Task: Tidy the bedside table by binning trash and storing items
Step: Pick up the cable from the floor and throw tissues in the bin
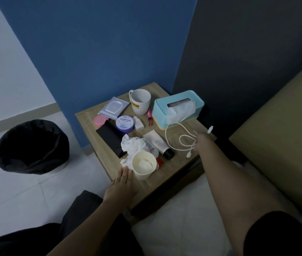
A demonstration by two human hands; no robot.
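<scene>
The left hand (121, 183) is lying flat on the bedside table (165, 174) at its 7 o'clock edge, fingers straight and pressed together, holding nothing. Its fingertips are touching the crumpled tissue (132, 145) and sitting just beside the cream cup (143, 164), which is standing upright at 6 o'clock.

The right hand (201, 140) is reaching to the 3 o'clock edge. Its fingers are hiding behind the wrist, so whether they are pinching anything cannot be told. The white cable (172, 143) is looping on the table surface and running into this hand, with one plug sticking out past it.

At 4 o'clock from the table centre a white tube (158, 143) is lying on its side. The black case (109, 137) is lying at 9 o'clock, and the purple jar (124, 123) is sitting at 10 o'clock. The white mug (141, 103) is standing at 12 o'clock, and the blue tissue box (165, 108) is sitting at 1 o'clock.

The black-lined bin (31, 146) is standing on the floor, well apart from the table, at 9 o'clock.
</scene>
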